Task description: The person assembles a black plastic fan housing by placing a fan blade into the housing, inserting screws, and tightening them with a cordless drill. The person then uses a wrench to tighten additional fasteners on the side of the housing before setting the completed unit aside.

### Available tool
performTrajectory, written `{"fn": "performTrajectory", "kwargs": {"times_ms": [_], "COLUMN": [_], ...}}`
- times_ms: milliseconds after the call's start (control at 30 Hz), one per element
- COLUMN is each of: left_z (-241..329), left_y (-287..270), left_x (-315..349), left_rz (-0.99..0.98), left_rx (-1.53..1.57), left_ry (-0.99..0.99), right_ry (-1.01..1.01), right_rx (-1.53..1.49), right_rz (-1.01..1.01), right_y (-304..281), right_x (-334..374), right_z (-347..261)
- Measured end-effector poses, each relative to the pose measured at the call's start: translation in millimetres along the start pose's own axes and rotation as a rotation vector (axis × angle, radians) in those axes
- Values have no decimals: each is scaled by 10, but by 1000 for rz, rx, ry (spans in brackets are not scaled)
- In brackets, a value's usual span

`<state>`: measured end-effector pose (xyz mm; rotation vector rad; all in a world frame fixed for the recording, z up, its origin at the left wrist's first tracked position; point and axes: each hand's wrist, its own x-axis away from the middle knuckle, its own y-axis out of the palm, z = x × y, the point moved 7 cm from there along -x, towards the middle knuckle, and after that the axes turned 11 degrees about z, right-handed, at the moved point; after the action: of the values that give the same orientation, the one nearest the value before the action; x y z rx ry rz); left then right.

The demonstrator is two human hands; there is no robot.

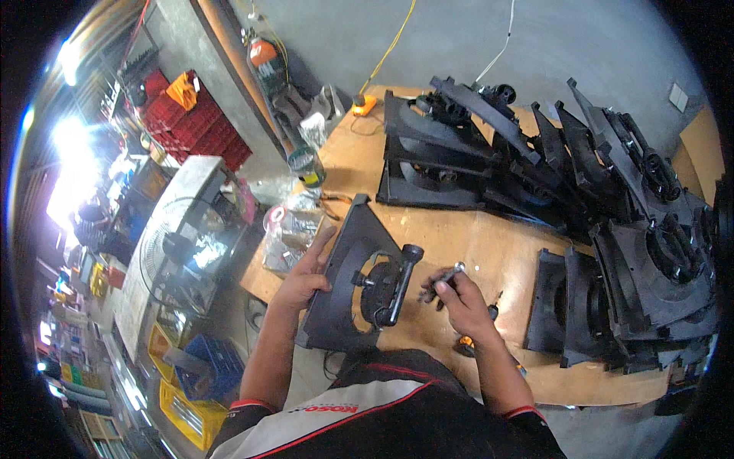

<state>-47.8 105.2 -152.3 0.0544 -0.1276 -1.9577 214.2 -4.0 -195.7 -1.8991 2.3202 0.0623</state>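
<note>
My left hand [304, 281] grips the left edge of a black panel [353, 249], which stands tilted above the table's near edge. Set in the panel's round opening is a dark ring-shaped burner [376, 297] with a straight tube along its right side. My right hand [463, 303] is just right of the tube, apart from it, fingers curled. A small shiny metal fitting [459, 267] shows at its thumb and fingertips; darker small pieces seem to lie against the fingers, too small to name. Below that hand lies an orange and black tool [464, 344], partly hidden by my forearm.
Several similar black panels [436, 180] are piled along the wooden table's [443, 233] back and right. Behind the left hand are a plastic bag [294, 237] and a can [306, 167]. A standing fan [180, 249] and crates [206, 367] are on the left.
</note>
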Motion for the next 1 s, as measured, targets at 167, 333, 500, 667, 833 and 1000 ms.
{"fn": "performTrajectory", "kwargs": {"times_ms": [167,333,500,667,833,1000], "left_z": [-86,-23,-63,-55,-110,-145], "left_y": [301,352,164,117,92,192], "left_x": [67,64,46,-68,-101,-70], "left_rz": [-175,-168,-33,75,116,64], "left_rx": [-139,-208,-293,-588,-605,-325], "left_ry": [-48,-94,-120,12,48,-54], "right_ry": [-121,-204,-247,-454,-477,-357], "right_rx": [12,131,271,486,574,562], "right_rz": [-135,-202,-306,-383,-455,-430], "right_y": [399,612,819,1071,1222,1150], "right_x": [-91,-301,-355,-252,-304,-563], "right_z": [-499,-524,-577,-787,-906,-810]}}
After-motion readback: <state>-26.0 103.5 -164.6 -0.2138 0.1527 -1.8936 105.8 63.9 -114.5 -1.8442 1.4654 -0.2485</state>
